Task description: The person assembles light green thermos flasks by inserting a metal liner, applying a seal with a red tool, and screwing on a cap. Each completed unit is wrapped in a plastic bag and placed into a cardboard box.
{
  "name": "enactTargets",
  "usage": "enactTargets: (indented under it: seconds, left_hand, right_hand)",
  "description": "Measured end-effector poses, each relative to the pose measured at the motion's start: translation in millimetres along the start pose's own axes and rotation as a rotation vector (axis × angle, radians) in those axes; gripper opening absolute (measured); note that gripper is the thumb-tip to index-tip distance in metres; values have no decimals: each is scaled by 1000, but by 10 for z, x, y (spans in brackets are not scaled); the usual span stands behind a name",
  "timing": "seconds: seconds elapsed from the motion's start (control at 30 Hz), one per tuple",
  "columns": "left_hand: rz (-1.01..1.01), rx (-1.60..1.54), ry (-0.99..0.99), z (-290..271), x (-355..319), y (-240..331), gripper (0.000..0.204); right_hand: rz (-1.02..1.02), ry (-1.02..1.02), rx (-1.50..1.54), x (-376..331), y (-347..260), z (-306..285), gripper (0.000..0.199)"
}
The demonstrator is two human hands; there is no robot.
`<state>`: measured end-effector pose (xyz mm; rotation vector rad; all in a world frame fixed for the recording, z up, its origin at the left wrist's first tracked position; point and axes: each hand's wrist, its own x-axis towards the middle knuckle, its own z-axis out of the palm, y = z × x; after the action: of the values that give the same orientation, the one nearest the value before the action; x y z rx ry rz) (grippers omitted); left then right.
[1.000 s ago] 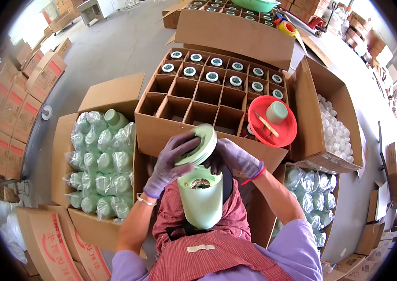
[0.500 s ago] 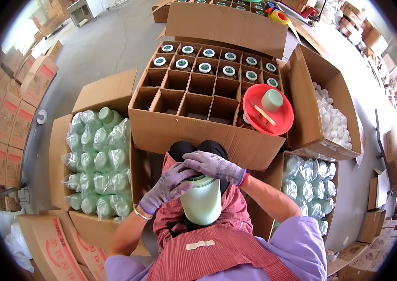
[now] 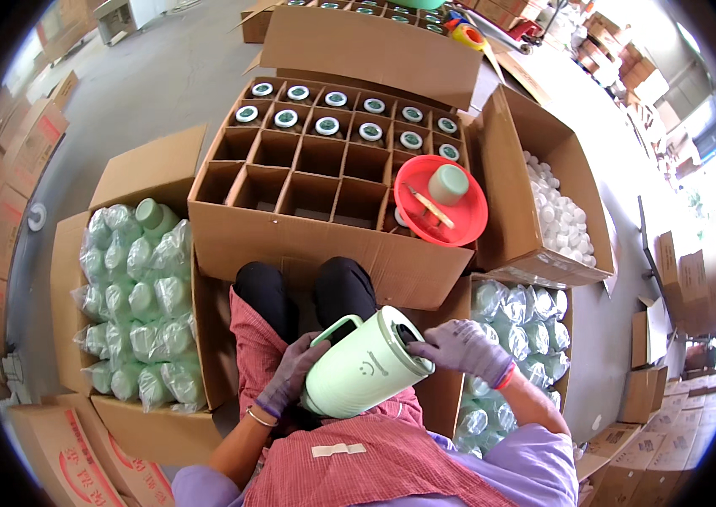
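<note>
A pale green travel mug (image 3: pixel 356 376) with a side handle lies tilted over my lap, its mouth toward the upper right. My left hand (image 3: pixel 292 373) is closed round it on the handle side, near the base. At the open mouth is my right hand (image 3: pixel 469 351), gloved like the left, fingers closed and bent in over the rim. Beside those fingertips a black piece (image 3: pixel 407 333) shows inside the mug. Whether they pinch that piece or only the rim, I cannot tell.
A divided carton (image 3: pixel 324 245) ahead holds several lidded jars and a red basin (image 3: pixel 469 221) with a green cup and a brush. Bagged green mugs fill a left carton (image 3: pixel 142 427). A right carton (image 3: pixel 535 127) holds white caps; more bagged mugs (image 3: pixel 535 338) sit below it.
The mug has tipped from upright to lying slanted, its handle and printed side now showing. My right hand has moved from its top to its mouth; the left has slid down its side.
</note>
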<state>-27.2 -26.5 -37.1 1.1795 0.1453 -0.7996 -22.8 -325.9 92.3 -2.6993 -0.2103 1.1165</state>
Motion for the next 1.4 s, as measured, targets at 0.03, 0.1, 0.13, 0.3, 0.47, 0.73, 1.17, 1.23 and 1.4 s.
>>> enactTargets:
  seconds: [0.03,0.1,0.13,0.3,0.47,0.73,1.17,1.23,1.4]
  left_hand:
    - [-20,12,-41,-25,5,19,44]
    - [-145,-151,-148,-51,96,-80,41]
    - [-202,-227,-194,-72,151,-94,40]
    - [362,434,-92,26,-77,450,32]
    - [1058,1090,182,294,-51,1192,29]
    - [1130,1129,254,365,-89,1254,25]
    - [847,735,155,372,-27,1370,24]
    - [260,137,85,207,-48,1335,27]
    - [1187,1147,241,414,-26,1407,26]
  right_hand:
    - [7,125,3,-4,-67,63,63]
    - [-491,711,4,151,-70,165,59]
    - [-692,696,117,207,-165,139,58]
    - [-950,658,462,278,-356,131,58]
    - [-369,598,1272,674,-207,427,49]
    - [-596,812,975,702,-198,479,66]
    - [-305,461,1698,778,-314,190,69]
    - [-809,1097,732,697,-293,104,67]
    - [-222,295,2061,664,-460,-15,62]
